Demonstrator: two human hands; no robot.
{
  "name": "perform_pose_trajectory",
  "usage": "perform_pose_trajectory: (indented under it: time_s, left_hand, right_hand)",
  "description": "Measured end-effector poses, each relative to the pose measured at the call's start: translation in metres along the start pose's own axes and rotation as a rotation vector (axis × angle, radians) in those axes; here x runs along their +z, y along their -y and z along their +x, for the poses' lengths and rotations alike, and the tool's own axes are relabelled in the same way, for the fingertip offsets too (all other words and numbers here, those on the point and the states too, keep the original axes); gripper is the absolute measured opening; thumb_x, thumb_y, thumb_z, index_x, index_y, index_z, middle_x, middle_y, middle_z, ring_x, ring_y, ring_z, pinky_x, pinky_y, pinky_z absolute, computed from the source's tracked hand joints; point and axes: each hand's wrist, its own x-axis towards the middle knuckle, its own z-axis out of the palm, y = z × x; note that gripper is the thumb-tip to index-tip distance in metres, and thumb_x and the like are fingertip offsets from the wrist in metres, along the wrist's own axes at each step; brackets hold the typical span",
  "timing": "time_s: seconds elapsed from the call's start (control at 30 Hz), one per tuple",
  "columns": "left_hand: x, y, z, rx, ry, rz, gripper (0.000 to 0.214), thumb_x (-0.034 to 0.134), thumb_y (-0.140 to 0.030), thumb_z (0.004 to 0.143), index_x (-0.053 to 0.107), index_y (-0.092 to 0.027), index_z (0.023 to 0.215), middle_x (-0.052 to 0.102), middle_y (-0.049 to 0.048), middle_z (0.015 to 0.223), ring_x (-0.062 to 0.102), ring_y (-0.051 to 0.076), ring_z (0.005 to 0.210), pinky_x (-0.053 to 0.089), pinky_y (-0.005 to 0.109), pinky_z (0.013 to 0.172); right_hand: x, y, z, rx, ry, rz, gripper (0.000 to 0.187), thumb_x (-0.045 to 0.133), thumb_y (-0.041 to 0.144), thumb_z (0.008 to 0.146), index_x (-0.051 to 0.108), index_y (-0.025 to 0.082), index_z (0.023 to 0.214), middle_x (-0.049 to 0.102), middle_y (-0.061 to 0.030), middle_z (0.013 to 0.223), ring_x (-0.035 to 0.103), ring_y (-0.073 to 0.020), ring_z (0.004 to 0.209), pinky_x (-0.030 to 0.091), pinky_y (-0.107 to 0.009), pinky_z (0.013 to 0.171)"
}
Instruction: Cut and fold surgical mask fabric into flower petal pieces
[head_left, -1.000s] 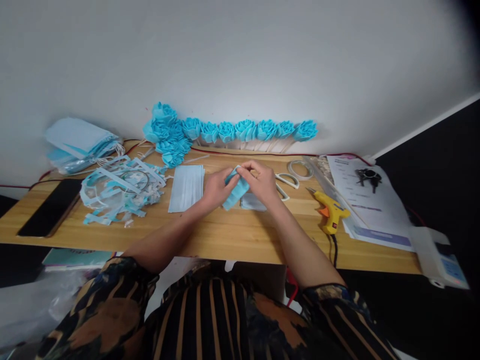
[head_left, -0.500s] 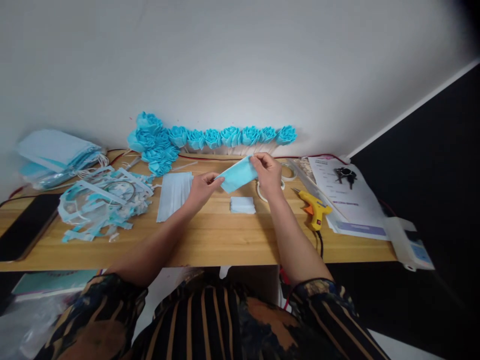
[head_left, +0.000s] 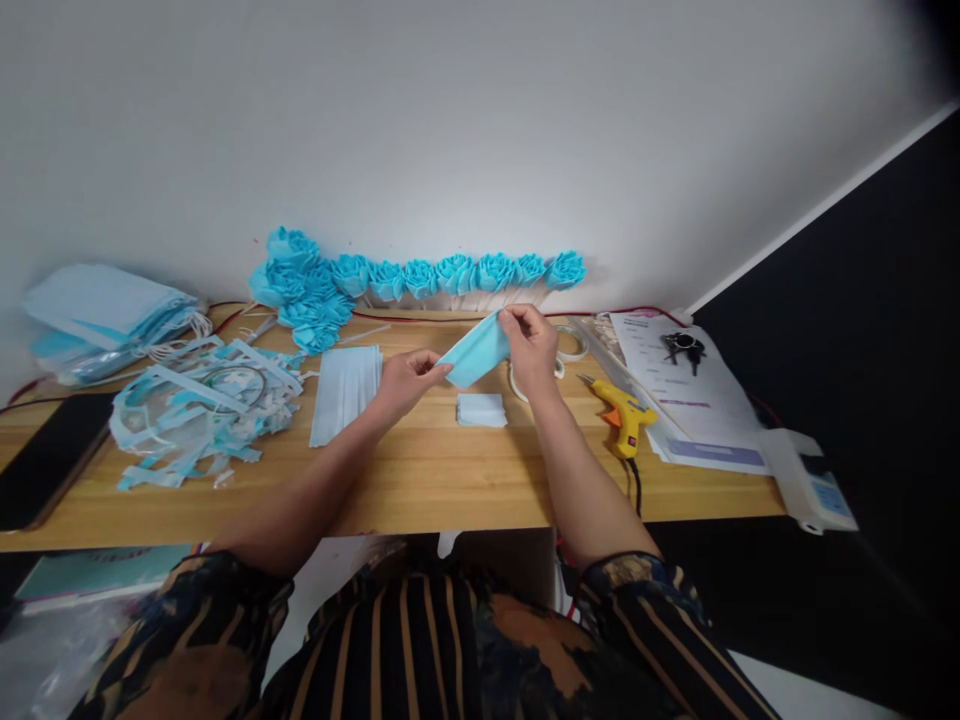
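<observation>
Between my two hands a light blue piece of face-mask fabric (head_left: 475,352) is held up above the table. My left hand (head_left: 409,383) pinches its lower left corner between thumb and fingers. At its upper right end, my right hand (head_left: 531,348) grips the edge with the fingers closed. A small stack of pale blue cut pieces (head_left: 481,410) lies on the wood just below the fabric. Left of it is a stack of pale mask sheets (head_left: 346,395), partly behind my left wrist. Rolls of tape (head_left: 572,343) sit beside my right hand, partly covered by it.
Blue fabric flowers (head_left: 457,272) line the wall, heaped at the left. Offcuts (head_left: 210,400), bagged masks (head_left: 112,315) and a phone (head_left: 56,460) occupy the left side. Rightward are a yellow glue gun (head_left: 621,412), papers (head_left: 682,400), keys (head_left: 684,350) and a white plastic container (head_left: 808,482).
The view has shifted slightly. Both hands still hold the blue fabric, whose left end looks a little lower and more tilted.
</observation>
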Motion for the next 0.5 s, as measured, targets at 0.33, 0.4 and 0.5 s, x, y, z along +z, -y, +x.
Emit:
perform_pose_trajectory:
  time_s: [0.33, 0.4, 0.5]
  left_hand:
    - [-0.005, -0.007, -0.002, 0.063, 0.262, 0.117, 0.031, 0.069, -0.047, 0.078, 0.061, -0.018, 0.074, 0.06, -0.0011, 0.068, 0.053, 0.013, 0.065, 0.041, 0.026, 0.062]
    - [-0.011, -0.014, -0.002, 0.1, 0.269, 0.07, 0.032, 0.068, -0.048, 0.081, 0.066, -0.018, 0.09, 0.07, 0.0032, 0.089, 0.062, 0.018, 0.085, 0.049, 0.029, 0.076]
    - [-0.019, -0.021, -0.001, 0.13, 0.194, -0.062, 0.043, 0.063, -0.051, 0.086, 0.065, -0.017, 0.112, 0.07, 0.0096, 0.115, 0.063, 0.023, 0.108, 0.049, 0.035, 0.095]
  right_hand:
    - [0.004, 0.0, -0.004, -0.05, 0.028, -0.023, 0.02, 0.064, 0.038, 0.088, 0.071, 0.02, 0.082, 0.069, -0.0006, 0.078, 0.062, -0.0172, 0.075, 0.049, -0.03, 0.073]
    - [0.007, 0.003, -0.006, -0.129, 0.072, -0.037, 0.019, 0.064, 0.035, 0.089, 0.072, 0.021, 0.08, 0.071, -0.0008, 0.079, 0.064, -0.0176, 0.077, 0.05, -0.03, 0.075]
    - [0.015, 0.008, -0.013, -0.241, 0.15, -0.06, 0.019, 0.064, 0.033, 0.092, 0.072, 0.022, 0.079, 0.072, -0.0013, 0.079, 0.065, -0.018, 0.077, 0.05, -0.032, 0.076]
